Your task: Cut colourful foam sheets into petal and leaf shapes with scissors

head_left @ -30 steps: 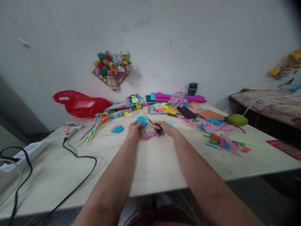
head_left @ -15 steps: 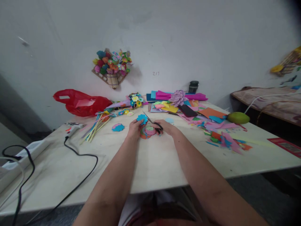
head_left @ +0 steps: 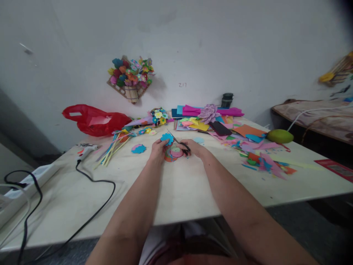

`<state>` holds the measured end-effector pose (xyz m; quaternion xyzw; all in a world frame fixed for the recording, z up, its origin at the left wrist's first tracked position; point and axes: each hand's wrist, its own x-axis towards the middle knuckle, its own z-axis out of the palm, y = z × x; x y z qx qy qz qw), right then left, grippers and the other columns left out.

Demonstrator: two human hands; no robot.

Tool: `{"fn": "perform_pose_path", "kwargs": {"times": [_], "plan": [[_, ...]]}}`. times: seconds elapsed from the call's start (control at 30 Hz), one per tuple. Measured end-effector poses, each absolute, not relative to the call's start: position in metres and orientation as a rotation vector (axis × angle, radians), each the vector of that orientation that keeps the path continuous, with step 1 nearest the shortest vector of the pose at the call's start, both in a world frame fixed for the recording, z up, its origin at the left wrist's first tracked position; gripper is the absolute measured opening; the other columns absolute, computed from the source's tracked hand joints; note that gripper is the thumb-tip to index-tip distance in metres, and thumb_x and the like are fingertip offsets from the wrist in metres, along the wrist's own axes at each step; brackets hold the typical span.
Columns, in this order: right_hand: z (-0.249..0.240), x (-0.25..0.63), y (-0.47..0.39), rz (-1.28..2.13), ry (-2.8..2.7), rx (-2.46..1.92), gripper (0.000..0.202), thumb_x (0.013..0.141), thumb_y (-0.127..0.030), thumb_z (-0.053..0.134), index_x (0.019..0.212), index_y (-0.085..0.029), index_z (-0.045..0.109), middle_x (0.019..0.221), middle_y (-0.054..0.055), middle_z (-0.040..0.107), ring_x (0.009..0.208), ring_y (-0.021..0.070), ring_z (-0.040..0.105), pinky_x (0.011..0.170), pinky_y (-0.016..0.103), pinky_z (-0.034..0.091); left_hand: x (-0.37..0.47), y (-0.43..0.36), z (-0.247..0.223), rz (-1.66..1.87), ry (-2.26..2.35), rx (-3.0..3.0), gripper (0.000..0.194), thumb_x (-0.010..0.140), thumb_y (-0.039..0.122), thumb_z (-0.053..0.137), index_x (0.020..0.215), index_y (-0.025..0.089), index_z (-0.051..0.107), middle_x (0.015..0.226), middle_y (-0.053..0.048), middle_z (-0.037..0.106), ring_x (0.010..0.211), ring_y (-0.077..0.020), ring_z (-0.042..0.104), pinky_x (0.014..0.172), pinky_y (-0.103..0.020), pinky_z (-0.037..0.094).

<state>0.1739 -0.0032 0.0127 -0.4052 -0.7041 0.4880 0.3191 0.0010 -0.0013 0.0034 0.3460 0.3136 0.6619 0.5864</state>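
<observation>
My left hand [head_left: 159, 149] pinches a blue scallop-edged flower cutout [head_left: 167, 138] between thumb and fingers. Dark-handled scissors [head_left: 185, 147] are in my right hand [head_left: 191, 147], their blades pointing up and left beside the blue cutout. Whether the blades touch its edge I cannot tell. Below and between both hands lie round cutouts in orange, pink and green, including a pink disc [head_left: 176, 152]. To the left on the table rest blue and pink scalloped cutouts [head_left: 138, 148]. A pale blue disc [head_left: 199, 140] lies just beyond my right hand.
Paper scraps [head_left: 264, 162] spread over the right side near a green mango-like fruit [head_left: 280, 136]. Coloured sheets and a purple flower [head_left: 209, 113] are piled at the back. A red plastic bag [head_left: 93, 121], yellow strips [head_left: 111, 151], a glue gun [head_left: 87, 150] and its cord occupy the left.
My hands stay in nearly the same place. The blue cutout in my left hand has turned slightly, and the view has shifted a little.
</observation>
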Motion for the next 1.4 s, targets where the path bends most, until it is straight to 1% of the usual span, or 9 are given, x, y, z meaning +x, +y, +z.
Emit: {"fn": "perform_pose_path", "kwargs": {"times": [0.3, 0.43, 0.57, 0.77, 0.93, 1.17, 1.4], "plan": [[0.0123, 0.1729, -0.004, 1.276, -1.847, -1.085, 0.028, 0.08, -0.042, 0.058, 0.073, -0.015, 0.052, 0.045, -0.003, 0.054, 0.033, 0.0056, 0.044, 0.031, 0.016, 0.03, 0.0015, -0.0008, 0.0039, 1.533, 0.745, 0.807, 0.017, 0.055, 0.009, 0.071, 0.07, 0.01, 0.067, 0.069, -0.007, 0.069, 0.065, -0.0145, 0.064, 0.069, -0.026, 0.051], [0.0116, 0.1729, -0.0032, 1.265, -1.849, -1.078, 0.027, 0.081, -0.041, 0.057, 0.072, -0.015, 0.052, 0.046, -0.003, 0.054, 0.034, 0.0064, 0.045, 0.031, 0.016, 0.03, 0.0017, -0.0008, 0.0041, 1.538, 0.752, 0.809, 0.015, 0.056, 0.008, 0.071, 0.07, 0.01, 0.066, 0.068, -0.006, 0.068, 0.061, -0.0135, 0.063, 0.068, -0.027, 0.051], [0.0106, 0.1731, -0.0022, 1.258, -1.849, -1.063, 0.027, 0.08, -0.04, 0.057, 0.07, -0.016, 0.05, 0.048, -0.003, 0.054, 0.035, 0.0063, 0.047, 0.03, 0.016, 0.029, 0.0017, 0.0002, 0.003, 1.545, 0.749, 0.8, 0.017, 0.055, 0.008, 0.071, 0.071, 0.01, 0.066, 0.069, -0.006, 0.069, 0.063, -0.0144, 0.064, 0.071, -0.028, 0.052], [0.0102, 0.1735, -0.0027, 1.242, -1.855, -1.075, 0.031, 0.079, -0.044, 0.057, 0.068, -0.015, 0.05, 0.044, -0.004, 0.051, 0.032, 0.0058, 0.043, 0.029, 0.016, 0.027, 0.0009, 0.0029, 0.0004, 1.543, 0.734, 0.803, 0.019, 0.054, 0.008, 0.073, 0.071, 0.011, 0.065, 0.071, -0.007, 0.069, 0.068, -0.0171, 0.066, 0.074, -0.031, 0.052], [0.0114, 0.1745, -0.0042, 1.243, -1.877, -1.066, 0.031, 0.08, -0.044, 0.056, 0.07, -0.016, 0.05, 0.045, -0.004, 0.052, 0.032, 0.0051, 0.042, 0.031, 0.016, 0.029, 0.0001, 0.0027, 0.0007, 1.54, 0.75, 0.805, 0.017, 0.055, 0.008, 0.072, 0.07, 0.011, 0.065, 0.07, -0.007, 0.069, 0.066, -0.0154, 0.065, 0.071, -0.029, 0.052], [0.0102, 0.1736, -0.0028, 1.238, -1.868, -1.063, 0.031, 0.078, -0.045, 0.057, 0.069, -0.016, 0.05, 0.046, -0.004, 0.052, 0.033, 0.0057, 0.044, 0.03, 0.016, 0.026, 0.0015, 0.0001, 0.0033, 1.539, 0.735, 0.787, 0.015, 0.057, 0.006, 0.07, 0.071, 0.011, 0.066, 0.07, -0.006, 0.069, 0.065, -0.0151, 0.065, 0.073, -0.029, 0.053], [0.0085, 0.174, -0.0012, 1.24, -1.867, -1.045, 0.031, 0.077, -0.045, 0.056, 0.068, -0.016, 0.05, 0.046, -0.004, 0.052, 0.033, 0.0058, 0.043, 0.03, 0.017, 0.026, 0.0016, 0.0014, 0.0028, 1.541, 0.742, 0.773, 0.014, 0.057, 0.005, 0.069, 0.07, 0.01, 0.066, 0.07, -0.007, 0.069, 0.063, -0.0141, 0.064, 0.072, -0.028, 0.053]]}}
